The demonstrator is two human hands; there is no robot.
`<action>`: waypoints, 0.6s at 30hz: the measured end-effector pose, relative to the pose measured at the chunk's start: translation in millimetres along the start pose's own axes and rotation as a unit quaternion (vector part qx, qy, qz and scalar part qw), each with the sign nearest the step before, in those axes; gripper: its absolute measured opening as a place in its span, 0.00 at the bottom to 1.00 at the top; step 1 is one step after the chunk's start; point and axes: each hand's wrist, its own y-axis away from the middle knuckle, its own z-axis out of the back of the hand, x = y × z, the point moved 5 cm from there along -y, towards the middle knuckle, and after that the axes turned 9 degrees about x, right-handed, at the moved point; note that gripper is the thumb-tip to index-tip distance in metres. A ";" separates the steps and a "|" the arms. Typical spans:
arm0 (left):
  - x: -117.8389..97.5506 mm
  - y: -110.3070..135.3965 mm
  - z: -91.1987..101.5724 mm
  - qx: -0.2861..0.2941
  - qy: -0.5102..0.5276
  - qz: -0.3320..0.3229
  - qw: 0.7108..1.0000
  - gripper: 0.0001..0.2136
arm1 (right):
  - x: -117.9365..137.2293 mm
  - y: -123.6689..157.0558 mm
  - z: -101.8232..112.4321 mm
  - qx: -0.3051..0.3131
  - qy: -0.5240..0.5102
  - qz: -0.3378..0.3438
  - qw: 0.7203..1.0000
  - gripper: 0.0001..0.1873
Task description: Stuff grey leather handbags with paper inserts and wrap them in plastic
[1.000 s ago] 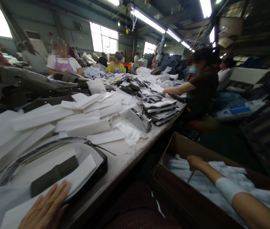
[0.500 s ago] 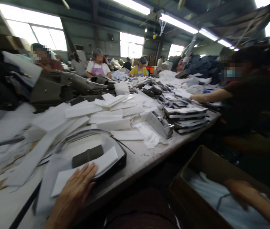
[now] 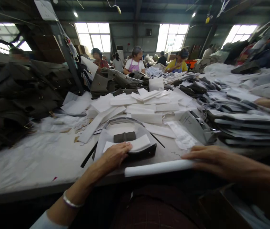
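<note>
Right hand (image 3: pixel 217 160), lower right, grasps a white roll (image 3: pixel 158 167); left hand (image 3: pixel 117 154), near centre, lies with fingers extended on a white sheet (image 3: pixel 140 143).

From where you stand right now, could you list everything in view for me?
Table: one, pale, across the middle
Bag: one, dark with pale lining, at the table's front
Olive piece: one, dark olive, on the bag
White strip: one, white, on the bag
White roll: one, white, in front of the bag
Loose sheets: many, white, heaped mid-table
Tape dispenser: one, grey, right of the sheets
Stacked goods: several, dark and white, right
Heaped goods: many, dark olive, left
Co-workers: several, varied clothing, beyond the table
Windows: at least four, bright, background
Scraps: too blurred to count
Bracelet: one, silvery, left wrist
Left grip: one, bare, resting on the strip
Right grip: one, bare, holding the roll's right end
</note>
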 end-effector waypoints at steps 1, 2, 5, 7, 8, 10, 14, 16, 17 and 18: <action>0.9 -3.2 6.7 0.020 0.017 -0.007 1.000 0.19 | 20.5 -27.8 -14.7 0.054 -0.010 0.037 0.998 0.08; 1.7 -6.4 13.3 0.040 0.030 -0.014 0.999 0.18 | 39.4 -52.4 -29.0 0.062 -0.013 0.066 0.996 0.08; 3.9 -14.1 29.6 0.086 0.043 -0.023 0.995 0.15 | 73.3 -100.7 -68.0 -0.062 0.014 0.084 0.994 0.07; 4.1 -16.6 35.5 0.097 0.039 -0.022 0.994 0.14 | 78.8 -111.3 -89.3 -0.163 0.038 0.081 0.982 0.06; 3.5 -17.1 36.5 0.094 0.036 -0.020 0.995 0.14 | 78.2 -112.8 -98.2 -0.202 0.047 0.082 0.975 0.05; 0.0 -16.7 33.4 0.074 0.025 -0.013 0.997 0.15 | 73.9 -113.6 -112.2 -0.260 0.060 0.081 0.960 0.06; -11.4 -12.5 5.0 0.018 -0.067 0.053 0.996 0.18 | 65.4 -118.7 -128.0 -0.338 0.069 0.050 0.937 0.08; -16.9 -8.3 -13.1 -0.028 -0.130 0.107 0.985 0.20 | 64.8 -123.4 -131.5 -0.350 0.071 0.034 0.933 0.07; -19.7 -5.7 -21.1 -0.057 -0.154 0.127 0.978 0.21 | 65.1 -125.2 -132.1 -0.349 0.071 0.030 0.934 0.07; -22.4 -3.1 -27.9 -0.086 -0.172 0.138 0.972 0.21 | 65.6 -126.0 -131.7 -0.343 0.069 0.031 0.936 0.06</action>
